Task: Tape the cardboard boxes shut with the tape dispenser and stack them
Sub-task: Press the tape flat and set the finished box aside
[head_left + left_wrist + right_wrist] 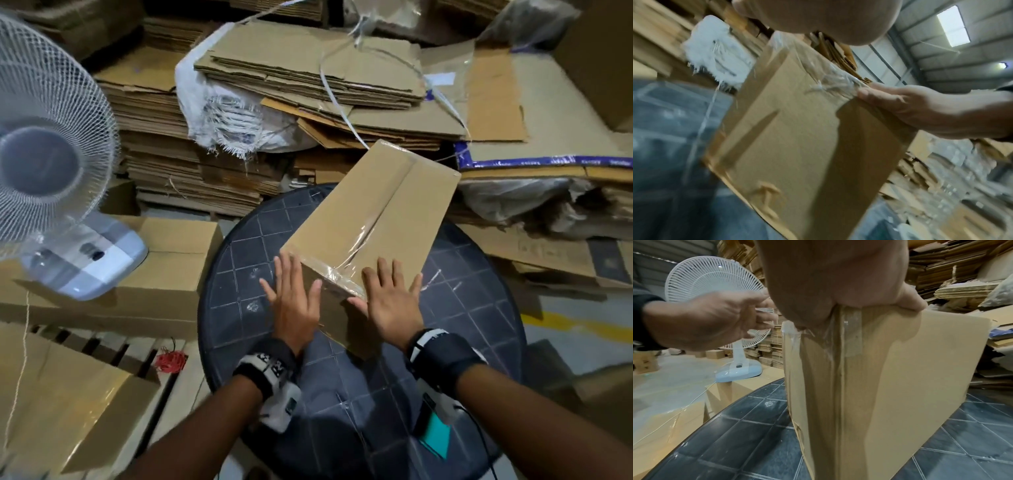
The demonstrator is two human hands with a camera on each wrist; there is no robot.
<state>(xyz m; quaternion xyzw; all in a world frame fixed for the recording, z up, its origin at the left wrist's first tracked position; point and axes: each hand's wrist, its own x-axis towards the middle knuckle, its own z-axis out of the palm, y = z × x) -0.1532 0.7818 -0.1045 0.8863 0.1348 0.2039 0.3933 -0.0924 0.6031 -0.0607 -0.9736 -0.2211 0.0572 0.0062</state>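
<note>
Taped cardboard box (373, 219) on round bench (246, 260), long axis running near-left to far-right. Left hand (294, 301) flat, fingers spread; right hand (390, 301) flat on near end. Far end overhangs bench edge.

Dim indoor light, a bright skylight (953, 26) overhead; wrist views blurred, edges bowed by wide lenses.

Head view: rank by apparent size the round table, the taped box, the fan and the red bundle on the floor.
1. Round table, largest, partly covered.
2. and 3. Taped box and fan: similar; the fan is cropped and nearer the camera, so unranked.
4. Red bundle, smallest.
</note>
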